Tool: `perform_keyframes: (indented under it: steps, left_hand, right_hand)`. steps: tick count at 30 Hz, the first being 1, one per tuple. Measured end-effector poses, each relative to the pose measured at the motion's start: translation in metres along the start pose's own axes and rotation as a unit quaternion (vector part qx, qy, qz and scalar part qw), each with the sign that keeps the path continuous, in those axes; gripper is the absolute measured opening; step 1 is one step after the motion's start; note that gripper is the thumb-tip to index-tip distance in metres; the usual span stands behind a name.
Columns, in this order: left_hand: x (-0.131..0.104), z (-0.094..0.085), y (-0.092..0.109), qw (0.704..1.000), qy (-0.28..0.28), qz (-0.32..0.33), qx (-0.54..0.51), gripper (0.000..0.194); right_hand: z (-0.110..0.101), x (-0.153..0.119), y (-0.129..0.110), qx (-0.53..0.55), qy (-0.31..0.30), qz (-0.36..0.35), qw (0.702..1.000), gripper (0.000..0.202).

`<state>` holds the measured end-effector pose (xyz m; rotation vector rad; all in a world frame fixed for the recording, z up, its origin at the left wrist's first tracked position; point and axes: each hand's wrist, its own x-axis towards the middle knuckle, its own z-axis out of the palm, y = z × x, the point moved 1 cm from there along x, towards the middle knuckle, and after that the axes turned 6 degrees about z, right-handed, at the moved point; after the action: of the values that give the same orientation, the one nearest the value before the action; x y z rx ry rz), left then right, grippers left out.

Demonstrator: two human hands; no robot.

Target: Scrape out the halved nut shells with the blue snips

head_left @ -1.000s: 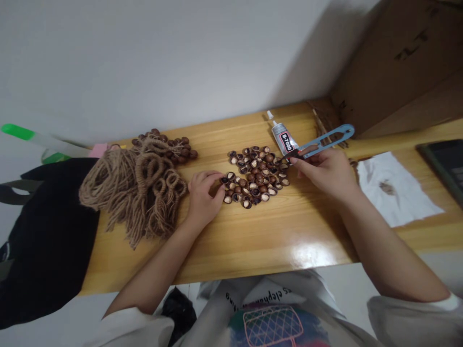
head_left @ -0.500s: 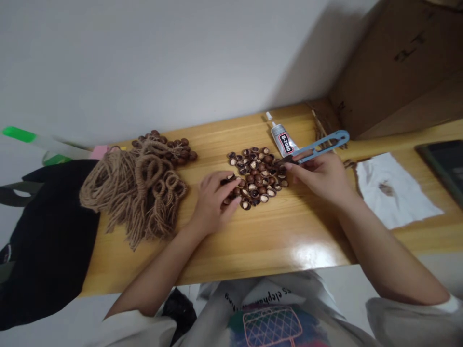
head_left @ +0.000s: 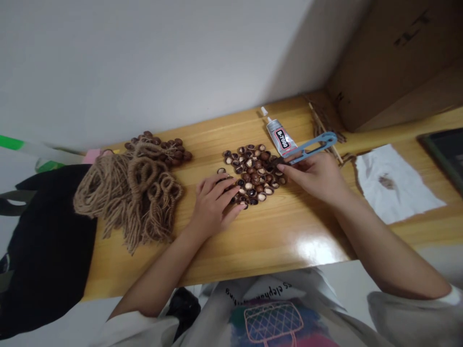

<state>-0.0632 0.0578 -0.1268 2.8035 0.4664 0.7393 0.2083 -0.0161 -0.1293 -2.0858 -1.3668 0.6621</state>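
Observation:
Many brown nut shell halves [head_left: 255, 177], some showing pale insides, lie in a pile on the wooden table [head_left: 253, 246]. Over the left edge of the pile rests my left hand [head_left: 213, 205], palm down with its fingers apart, touching shells. At the pile's right side, my right hand [head_left: 318, 176] is closed on the blue-handled snips [head_left: 316, 144], whose dark tips point left over the shells. Just behind the snips lies a B-7000 glue tube [head_left: 280, 137], with its white cap [head_left: 264, 111] beyond the nozzle.
Coiled twine rope [head_left: 133, 193] and a bunch of brown nuts [head_left: 177, 149] sit at the left, beside a black cloth [head_left: 54, 241]. At the right are thin sticks [head_left: 323, 127], a stained white tissue [head_left: 394, 185], a dark device [head_left: 446, 154] and a cardboard box [head_left: 401, 67].
My left hand has flattened and spread over the pile's left side, and one shell now shows apart behind its fingers. My right hand keeps hold of the snips. The view has shifted slightly.

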Motion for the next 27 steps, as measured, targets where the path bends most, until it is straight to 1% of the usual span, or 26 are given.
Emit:
perform_keyframes:
  steps: [4,7,9,13,20,27]
  left_hand:
    - [-0.001,0.002,0.001,0.999,-0.033,0.008,-0.013,0.035]
    - [-0.001,0.003,0.002,0.998,-0.054,0.012,-0.019,0.045]
    - [0.000,0.004,0.002,0.998,-0.065,0.010,-0.022,0.048]
    - [0.001,0.005,0.002,0.997,-0.074,0.004,-0.026,0.049]
    - [0.002,0.006,0.002,0.997,-0.065,0.001,-0.035,0.050]
    - [0.000,0.009,-0.001,0.998,-0.052,-0.031,-0.034,0.041]
  right_hand:
    - [0.000,0.002,-0.001,-0.021,-0.022,0.013,0.999,0.034]
    - [-0.001,0.002,-0.001,-0.032,-0.020,0.018,0.999,0.035]
    - [-0.002,0.002,-0.002,-0.038,-0.020,0.019,0.999,0.036]
    - [-0.004,0.001,-0.005,-0.043,-0.019,0.016,0.999,0.037]
    - [-0.005,0.000,-0.011,-0.060,-0.020,0.033,0.997,0.036]
    - [-0.005,0.002,-0.010,-0.061,-0.020,0.052,0.997,0.033]
